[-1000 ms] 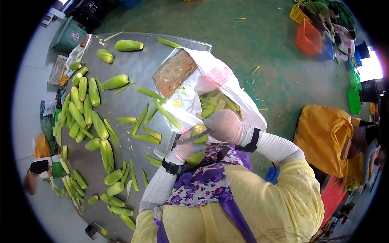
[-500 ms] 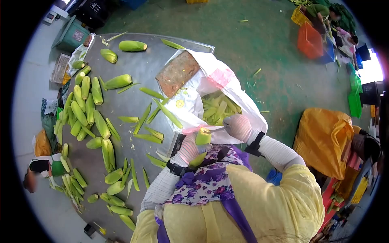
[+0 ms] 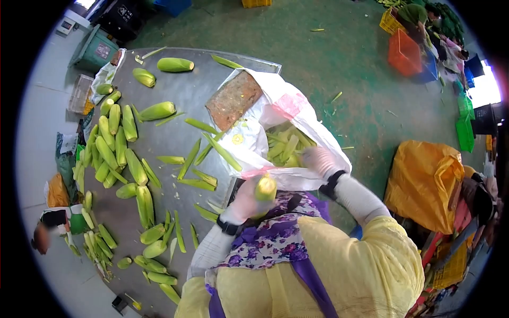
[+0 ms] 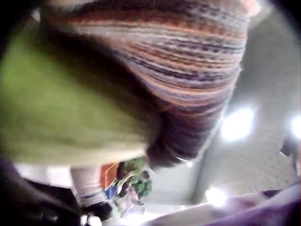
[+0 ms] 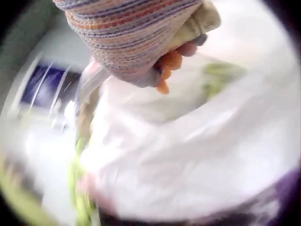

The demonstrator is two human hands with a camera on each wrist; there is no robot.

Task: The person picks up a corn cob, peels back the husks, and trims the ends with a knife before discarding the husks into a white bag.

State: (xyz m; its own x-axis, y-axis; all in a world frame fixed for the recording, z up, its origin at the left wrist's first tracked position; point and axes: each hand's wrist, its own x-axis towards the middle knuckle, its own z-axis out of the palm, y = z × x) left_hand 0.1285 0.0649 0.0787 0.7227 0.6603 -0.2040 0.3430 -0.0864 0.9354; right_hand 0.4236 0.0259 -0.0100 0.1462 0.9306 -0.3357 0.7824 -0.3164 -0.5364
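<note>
My gloved left hand [image 3: 245, 204] grips a green ear of corn [image 3: 265, 189] in its husk near the apron, the pale cut end facing up. In the left wrist view the husk [image 4: 70, 103] fills much of the picture beside the striped glove. To the right, my gloved right hand [image 3: 320, 161], blurred, is over the near side of the white sack [image 3: 331, 143]. In the right wrist view its fingers curl round a knife's pale handle [image 5: 202, 23]; the blade is hidden. Green husk pieces [image 3: 286, 146] lie inside the sack.
A brick [image 3: 234, 100] weighs the sack's edge down on the metal table [image 3: 185, 143]. Many unhusked ears [image 3: 106, 151] and loose husk strips [image 3: 222, 151] lie on the left. An orange-yellow sack [image 3: 424, 185] stands at the right; people work among crates [image 3: 404, 53] far off.
My right hand with the knife has moved right, away from the corn, to over the sack. The ear in my left hand has tipped so its cut end shows more.
</note>
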